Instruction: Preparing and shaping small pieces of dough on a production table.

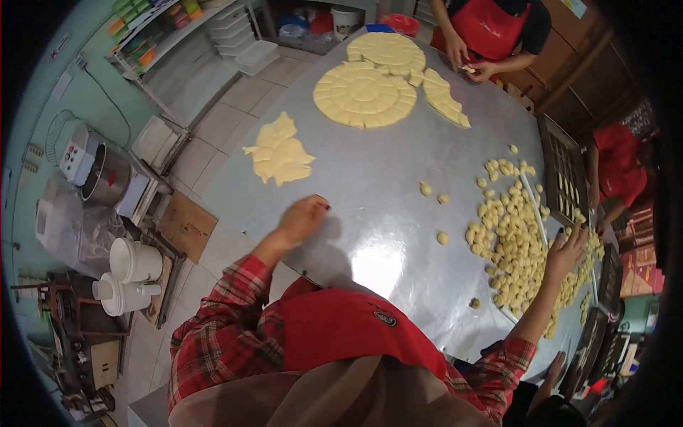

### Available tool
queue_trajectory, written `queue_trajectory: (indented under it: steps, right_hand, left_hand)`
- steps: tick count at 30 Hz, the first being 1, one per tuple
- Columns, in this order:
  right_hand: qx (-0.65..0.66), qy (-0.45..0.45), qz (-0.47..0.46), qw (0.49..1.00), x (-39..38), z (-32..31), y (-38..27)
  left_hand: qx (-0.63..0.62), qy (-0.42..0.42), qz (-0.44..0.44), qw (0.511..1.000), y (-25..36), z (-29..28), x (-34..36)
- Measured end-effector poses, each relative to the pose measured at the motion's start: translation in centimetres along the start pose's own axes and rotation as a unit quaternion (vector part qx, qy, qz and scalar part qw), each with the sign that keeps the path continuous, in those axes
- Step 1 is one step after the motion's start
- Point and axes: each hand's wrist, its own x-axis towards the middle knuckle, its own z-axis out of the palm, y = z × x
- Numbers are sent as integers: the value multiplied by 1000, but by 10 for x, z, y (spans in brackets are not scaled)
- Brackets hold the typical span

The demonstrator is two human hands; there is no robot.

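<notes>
Over the near left part of the metal table, my left hand [303, 218] is closed, its fingers curled in; whether anything is inside is hidden. My right hand [565, 252] reaches to the right, fingers stretched and apart, above a large heap of small yellow dough balls [518, 245]. Its fingertips are close to a dark metal tray [562, 174] that has pale dough pieces in rows. A few stray dough balls [442, 238] lie left of the heap. Beyond my left hand lies an irregular flat piece of dough [280, 151].
Two round dough sheets cut into pieces [365, 95] lie at the table's [370, 178] far end, beside a cut strip [446, 99]. A co-worker in a red apron [491, 32] handles dough there; another person [616, 164] stands at right. A mixer [99, 167] and white buckets [135, 261] stand left.
</notes>
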Motion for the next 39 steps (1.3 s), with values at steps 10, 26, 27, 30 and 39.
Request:
queue_trajectory:
  steps: [10,26,27,30,39]
  right_hand:
    - [554,-284,-160,766,-18,43,-451]
    - [598,-462,-15,655,3,117,-592]
    - [668,-487,87,556,10,114,-579]
    - [741,-486,260,384,27,102,-524]
    - [679,-441,171,562,32,30,-369]
  left_hand:
    - [274,208,96,934,-103,-101,73]
    - [362,62,18,930,-128,-98,121]
    - [371,57,8,927,-129,-100,120]
    - [379,47,6,924,-132,-99,120]
    - [260,50,80,961,-72,-67,118]
